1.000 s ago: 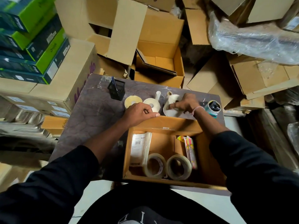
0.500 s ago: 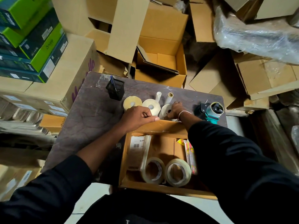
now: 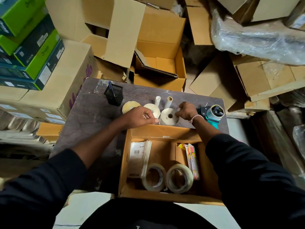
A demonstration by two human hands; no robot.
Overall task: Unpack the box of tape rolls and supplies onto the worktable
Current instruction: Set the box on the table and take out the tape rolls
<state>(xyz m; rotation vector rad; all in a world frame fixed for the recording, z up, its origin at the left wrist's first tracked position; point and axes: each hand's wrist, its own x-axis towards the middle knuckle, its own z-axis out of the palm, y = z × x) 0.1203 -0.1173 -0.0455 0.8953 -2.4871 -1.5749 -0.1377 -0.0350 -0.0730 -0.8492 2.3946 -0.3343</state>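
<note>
Roughly half done: three pale rolls (image 3: 170, 116) and the dispenser (image 3: 212, 114) sit on the table (image 3: 85, 116) at 12 o'clock of the box (image 3: 162, 132). Right hand (image 3: 187, 111) pinches the nearest roll; left hand (image 3: 140, 116) grips the box edge (fingers curled). Two tape rolls (image 3: 179, 178), labels (image 3: 137, 157), and a packet (image 3: 192, 160) remain inside

Open cardboard box (image 3: 158, 133) on the worktable (image 3: 85, 116), at its near edge. In the box: two tape rolls (image 3: 154, 177) against the near wall, a label sheet (image 3: 137, 156) at left, a slim packet (image 3: 192, 161) at right. Behind the box: three flat rolls (image 3: 169, 119) in a row, two upright tubes (image 3: 169, 101) behind them. Tape dispenser (image 3: 213, 114) behind the box at right; pen holder (image 3: 113, 95) behind it at left.
</note>
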